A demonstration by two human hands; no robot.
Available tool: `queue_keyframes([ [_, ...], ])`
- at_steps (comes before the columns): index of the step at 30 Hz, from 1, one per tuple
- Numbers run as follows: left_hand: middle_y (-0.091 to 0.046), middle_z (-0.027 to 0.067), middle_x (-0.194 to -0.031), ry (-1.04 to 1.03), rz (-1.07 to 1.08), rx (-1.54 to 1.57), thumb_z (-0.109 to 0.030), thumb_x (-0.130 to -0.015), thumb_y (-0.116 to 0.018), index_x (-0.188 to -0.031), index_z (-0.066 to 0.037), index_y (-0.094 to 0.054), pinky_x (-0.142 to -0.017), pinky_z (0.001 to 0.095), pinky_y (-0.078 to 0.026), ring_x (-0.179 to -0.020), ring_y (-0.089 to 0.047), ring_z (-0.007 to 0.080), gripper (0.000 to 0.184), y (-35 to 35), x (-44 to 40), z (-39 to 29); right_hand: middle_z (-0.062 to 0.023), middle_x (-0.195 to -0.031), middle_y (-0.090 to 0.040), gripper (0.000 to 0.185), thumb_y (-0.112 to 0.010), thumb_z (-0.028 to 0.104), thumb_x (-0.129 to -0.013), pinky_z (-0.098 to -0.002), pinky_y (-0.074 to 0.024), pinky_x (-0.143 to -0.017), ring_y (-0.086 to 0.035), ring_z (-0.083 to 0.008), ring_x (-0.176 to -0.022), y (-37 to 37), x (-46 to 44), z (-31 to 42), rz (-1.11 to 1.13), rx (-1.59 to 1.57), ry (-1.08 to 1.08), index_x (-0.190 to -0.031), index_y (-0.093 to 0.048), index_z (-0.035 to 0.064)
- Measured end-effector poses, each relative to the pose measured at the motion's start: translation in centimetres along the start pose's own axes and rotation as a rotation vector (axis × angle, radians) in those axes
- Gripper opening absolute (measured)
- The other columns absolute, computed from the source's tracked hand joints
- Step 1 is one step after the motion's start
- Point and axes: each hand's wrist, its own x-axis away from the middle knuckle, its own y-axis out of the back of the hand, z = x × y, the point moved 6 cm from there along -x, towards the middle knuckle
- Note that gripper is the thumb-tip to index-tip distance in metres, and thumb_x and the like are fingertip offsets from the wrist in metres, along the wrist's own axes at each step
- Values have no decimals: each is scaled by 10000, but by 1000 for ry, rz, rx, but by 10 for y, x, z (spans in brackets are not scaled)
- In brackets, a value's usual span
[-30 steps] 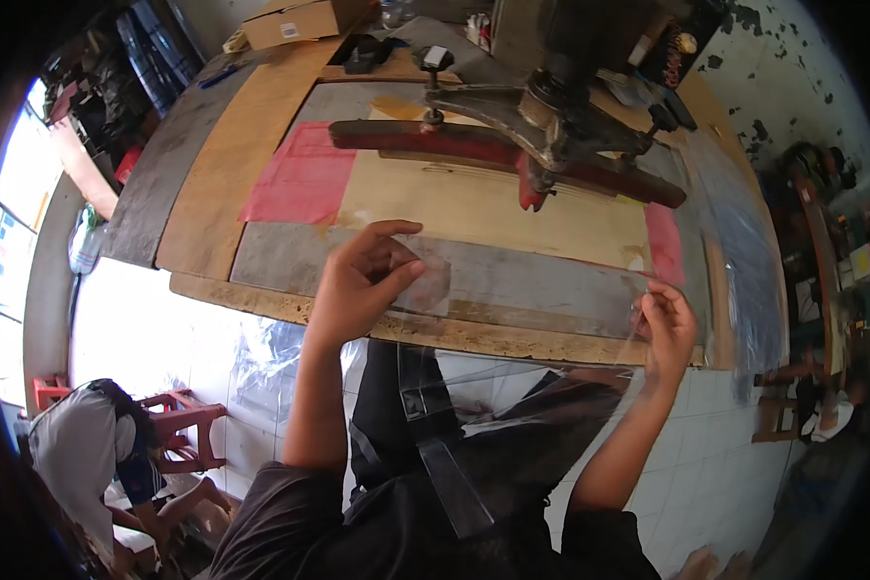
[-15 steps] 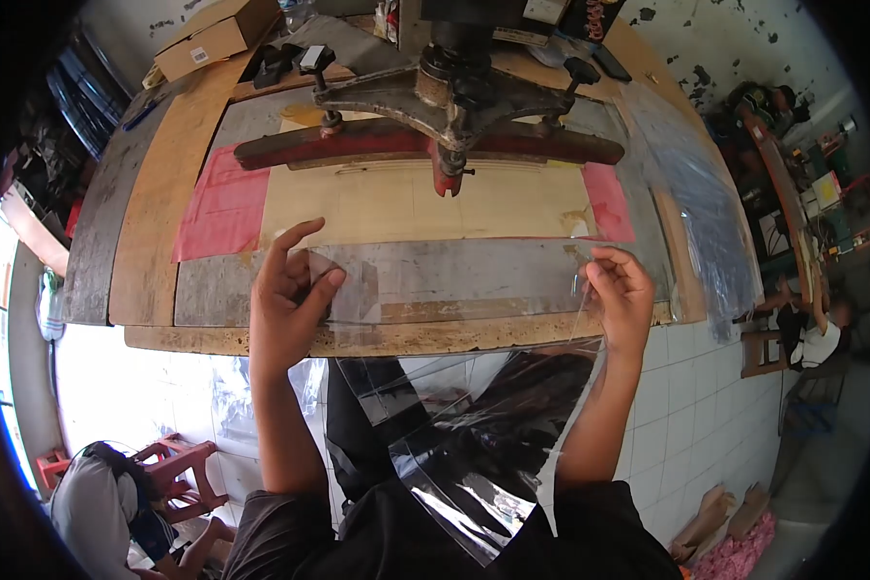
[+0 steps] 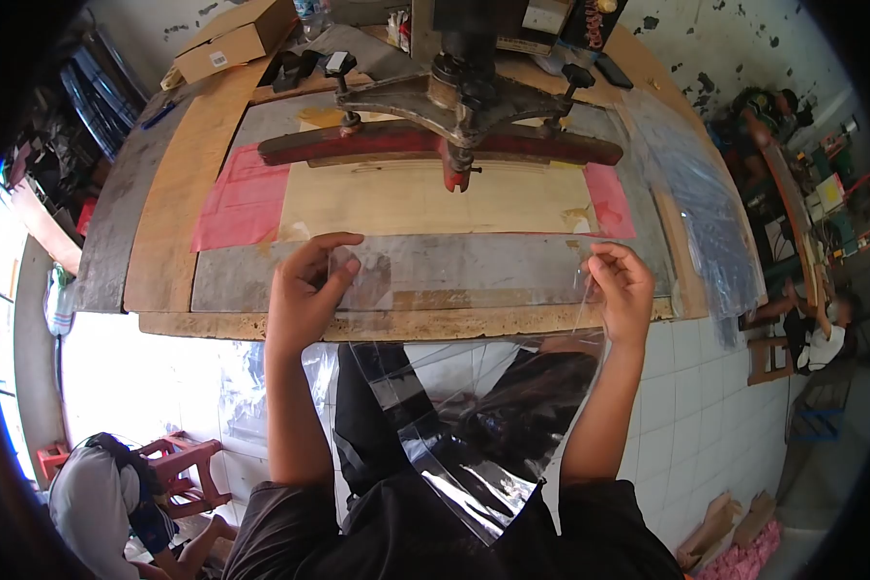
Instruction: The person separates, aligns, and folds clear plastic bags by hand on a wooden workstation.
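A clear plastic sheet (image 3: pixel 474 406) hangs between my hands, over the table's front edge and my lap, with glare on its lower end. My right hand (image 3: pixel 621 290) pinches the sheet's upper right corner between thumb and fingers. My left hand (image 3: pixel 309 290) has its fingers curled round the upper left part, thumb against the film and index finger stretched forward above it. Beyond both hands is a press with a long red bar (image 3: pixel 435 143), over a cream sheet (image 3: pixel 435 203) with pink material (image 3: pixel 246 193) at its ends.
The wooden table edge (image 3: pixel 435 327) runs below my hands. Bluish plastic sheets (image 3: pixel 710 222) lie along the right side. A cardboard box (image 3: pixel 232 41) and a phone (image 3: pixel 613 71) are at the back. A red stool (image 3: pixel 184 474) and a person (image 3: pixel 97 503) are at lower left; other people sit at right.
My left hand has shifted slightly right, and its index finger has lowered toward the thumb. My right hand stays nearly in place, still pinching the sheet. The view has moved a little.
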Motion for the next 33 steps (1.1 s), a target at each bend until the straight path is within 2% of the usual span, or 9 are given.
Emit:
queue_keyframes([
  [4, -539, -72, -733, -48, 17, -50, -76, -976, -723, -1208, -9, -703, -568, 220, -333, -634, -460, 14, 241, 2, -1, 2, -45, -935, -715, 185, -706, 37, -978, -230, -482, -702, -619, -81, -783, 1, -1, 0, 22, -24, 3, -1152, -710, -27],
  [11, -565, -71, -746, -72, 28, -33, -104, -967, -757, -1220, -14, -692, -573, 226, -326, -641, -434, 13, 276, -1, 3, 2, -20, -939, -709, 203, -713, 48, -977, -212, -477, -716, -615, -63, -800, 4, -2, -9, 39, -11, 1, -1169, -719, -18],
  [19, -637, -39, -833, -112, 72, 10, -91, -976, -728, -1227, -9, -686, -654, 210, -414, -728, -510, 19, 267, 1, 10, 5, -8, -932, -707, 200, -719, 66, -977, -204, -475, -700, -614, -55, -802, 2, 4, -8, 44, 7, 43, -1161, -724, -11],
  [23, -635, -38, -831, -162, 66, 39, -85, -966, -734, -1226, -5, -685, -658, 215, -419, -730, -510, 23, 276, 5, 13, 6, -6, -939, -706, 209, -724, 90, -975, -201, -470, -663, -607, -57, -773, 2, 6, -11, 65, -5, 24, -1163, -724, 1],
  [25, -621, -38, -831, -184, 82, -66, -87, -961, -738, -1222, -2, -685, -660, 215, -425, -735, -514, 26, 279, 7, 15, 5, -1, -931, -701, 204, -725, 93, -973, -198, -465, -651, -602, -54, -762, 0, 6, -12, 61, 6, 29, -1158, -724, 5],
  [28, -600, -23, -767, -211, 39, -14, -94, -938, -743, -1186, 6, -708, -626, 236, -405, -700, -510, 50, 270, 7, 17, 4, 11, -913, -689, 195, -727, 96, -971, -193, -454, -635, -592, -49, -747, -1, 7, -12, 54, 11, 21, -1148, -724, 13],
  [33, -566, -37, -757, -234, 61, 50, -96, -937, -742, -1182, 8, -708, -609, 241, -378, -685, -469, 45, 268, 6, 16, 10, 23, -886, -671, 181, -727, 93, -969, -186, -441, -624, -582, -45, -736, 1, 4, -16, 68, -4, 51, -1133, -725, 16],
])
